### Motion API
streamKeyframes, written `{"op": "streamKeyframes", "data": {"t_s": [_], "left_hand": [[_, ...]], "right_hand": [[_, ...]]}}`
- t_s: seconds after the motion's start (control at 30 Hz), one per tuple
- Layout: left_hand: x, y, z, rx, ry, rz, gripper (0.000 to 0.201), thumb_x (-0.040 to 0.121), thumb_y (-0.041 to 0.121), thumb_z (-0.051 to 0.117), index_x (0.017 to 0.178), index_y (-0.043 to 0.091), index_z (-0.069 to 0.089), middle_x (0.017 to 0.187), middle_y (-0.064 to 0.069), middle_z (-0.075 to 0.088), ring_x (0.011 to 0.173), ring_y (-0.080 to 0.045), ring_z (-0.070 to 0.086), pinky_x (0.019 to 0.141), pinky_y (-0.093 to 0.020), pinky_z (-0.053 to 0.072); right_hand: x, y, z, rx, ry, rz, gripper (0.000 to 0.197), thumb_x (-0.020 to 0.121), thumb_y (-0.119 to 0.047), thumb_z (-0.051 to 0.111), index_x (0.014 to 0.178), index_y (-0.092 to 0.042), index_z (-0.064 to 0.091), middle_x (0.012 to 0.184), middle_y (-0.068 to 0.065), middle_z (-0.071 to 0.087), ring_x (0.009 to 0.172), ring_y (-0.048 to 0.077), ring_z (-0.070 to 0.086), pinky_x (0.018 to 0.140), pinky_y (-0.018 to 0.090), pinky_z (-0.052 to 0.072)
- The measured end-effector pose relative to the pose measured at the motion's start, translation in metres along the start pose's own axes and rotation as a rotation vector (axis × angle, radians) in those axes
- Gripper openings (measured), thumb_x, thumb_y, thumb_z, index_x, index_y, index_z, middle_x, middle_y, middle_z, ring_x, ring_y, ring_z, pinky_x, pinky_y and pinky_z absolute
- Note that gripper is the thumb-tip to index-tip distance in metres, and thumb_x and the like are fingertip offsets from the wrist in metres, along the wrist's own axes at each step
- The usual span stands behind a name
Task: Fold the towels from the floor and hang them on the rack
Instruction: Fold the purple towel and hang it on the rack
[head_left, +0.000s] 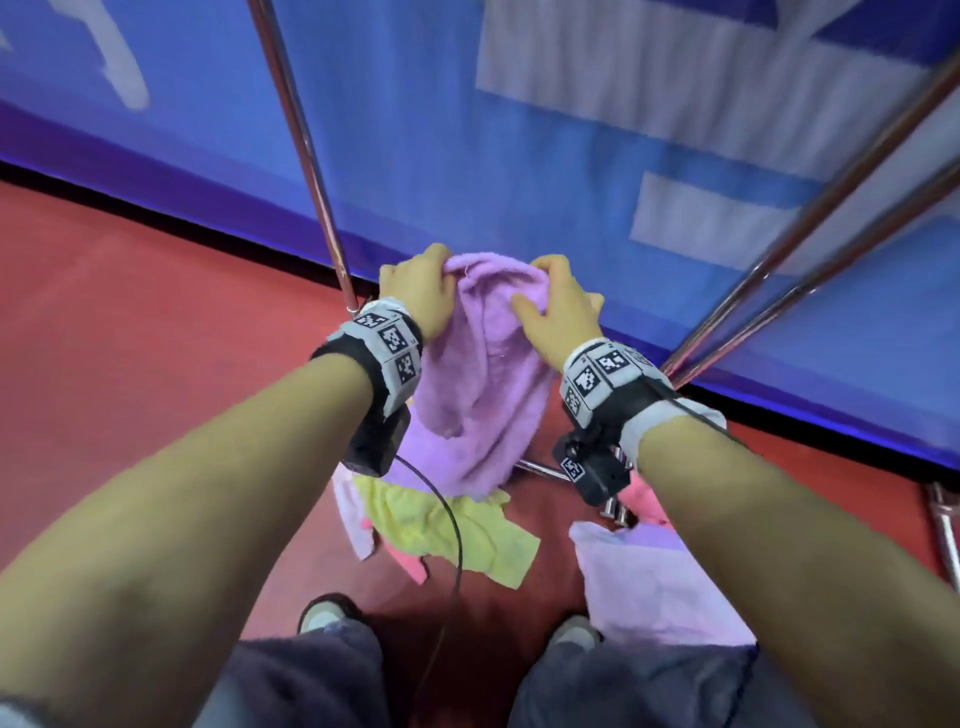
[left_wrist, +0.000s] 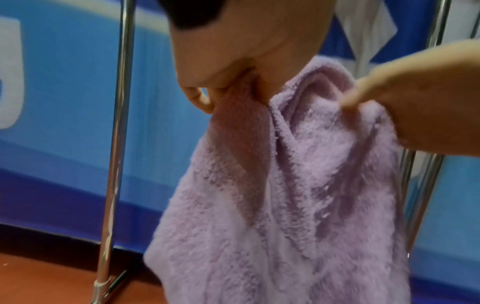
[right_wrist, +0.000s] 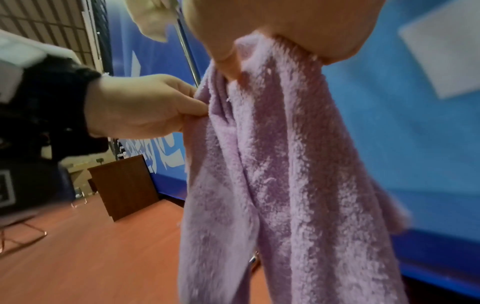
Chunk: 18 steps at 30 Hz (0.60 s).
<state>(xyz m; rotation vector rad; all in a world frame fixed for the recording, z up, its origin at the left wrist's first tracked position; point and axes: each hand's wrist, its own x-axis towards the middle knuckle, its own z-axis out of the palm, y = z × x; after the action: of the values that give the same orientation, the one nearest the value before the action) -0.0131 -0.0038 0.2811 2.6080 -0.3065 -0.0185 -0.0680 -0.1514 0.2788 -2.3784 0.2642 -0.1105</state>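
Observation:
A fluffy lilac towel (head_left: 478, 374) hangs bunched in the air in front of me, held up by both hands at its top edge. My left hand (head_left: 421, 293) pinches the top left part, thumb and fingers curled round the cloth (left_wrist: 249, 102). My right hand (head_left: 558, 304) grips the top right part (right_wrist: 280, 61). The towel's lower end dangles above the floor pile. The chrome rack has one upright pole (head_left: 306, 156) at the left and slanted bars (head_left: 810, 249) at the right; its top rail is out of view.
On the red floor (head_left: 130, 338) lie a yellow towel (head_left: 452, 530), a pink one (head_left: 410, 564) and a pale lilac one (head_left: 649, 582) near my shoes. A blue banner wall (head_left: 467, 130) stands behind the rack. A brown cabinet (right_wrist: 124, 185) stands farther left.

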Motion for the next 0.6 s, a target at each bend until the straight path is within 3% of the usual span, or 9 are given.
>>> {"op": "streamKeyframes", "data": {"t_s": [0.1,0.23,0.33,0.47,0.53,0.6], "left_hand": [[-0.007,0.031,-0.04,-0.014,0.058,0.049,0.025,0.091,0.01,0.041,0.112,0.01,0.055,0.114,-0.016,0.062,0.111,-0.036,0.053,0.093,-0.036,0.034],[-0.017,0.061,-0.081,0.173,0.163,0.208,0.029,0.091,0.015,0.043,0.116,0.017,0.058,0.114,-0.01,0.063,0.114,-0.031,0.046,0.092,-0.038,0.03],[-0.023,0.076,-0.104,0.168,0.171,0.178,0.026,0.094,0.017,0.042,0.112,0.011,0.059,0.115,-0.015,0.058,0.109,-0.034,0.05,0.084,-0.039,0.038],[-0.02,0.094,-0.122,0.0,0.232,0.171,0.024,0.09,0.01,0.043,0.105,0.002,0.06,0.108,-0.02,0.057,0.102,-0.036,0.054,0.08,-0.035,0.038],[-0.017,0.103,-0.128,-0.101,0.258,0.18,0.028,0.088,0.003,0.044,0.112,-0.001,0.058,0.118,-0.022,0.056,0.111,-0.035,0.051,0.086,-0.031,0.033],[-0.016,0.114,-0.135,-0.23,0.191,0.228,0.048,0.088,0.001,0.047,0.135,-0.002,0.04,0.142,-0.021,0.037,0.133,-0.031,0.035,0.103,-0.024,0.022]], "right_hand": [[-0.01,-0.011,-0.039,-0.247,-0.085,-0.08,0.042,0.082,-0.007,0.052,0.123,-0.009,0.045,0.121,0.01,0.049,0.116,0.027,0.045,0.094,0.033,0.025],[-0.022,-0.023,-0.085,-0.403,0.084,-0.082,0.029,0.083,0.0,0.042,0.107,-0.009,0.057,0.114,0.016,0.048,0.11,0.033,0.046,0.09,0.038,0.03],[-0.033,-0.036,-0.114,-0.348,0.192,-0.116,0.032,0.087,-0.006,0.043,0.114,-0.016,0.058,0.114,0.013,0.053,0.109,0.031,0.05,0.093,0.038,0.03],[-0.045,-0.061,-0.14,-0.134,0.264,-0.188,0.029,0.089,-0.006,0.043,0.113,-0.013,0.059,0.104,0.015,0.066,0.1,0.037,0.055,0.092,0.039,0.038],[-0.046,-0.073,-0.148,-0.049,0.319,-0.183,0.027,0.089,-0.008,0.043,0.11,-0.014,0.058,0.097,0.017,0.066,0.095,0.04,0.055,0.09,0.042,0.041],[-0.043,-0.084,-0.156,0.011,0.352,-0.157,0.026,0.09,-0.012,0.041,0.11,-0.019,0.056,0.095,0.017,0.065,0.092,0.04,0.055,0.086,0.044,0.045]]}}
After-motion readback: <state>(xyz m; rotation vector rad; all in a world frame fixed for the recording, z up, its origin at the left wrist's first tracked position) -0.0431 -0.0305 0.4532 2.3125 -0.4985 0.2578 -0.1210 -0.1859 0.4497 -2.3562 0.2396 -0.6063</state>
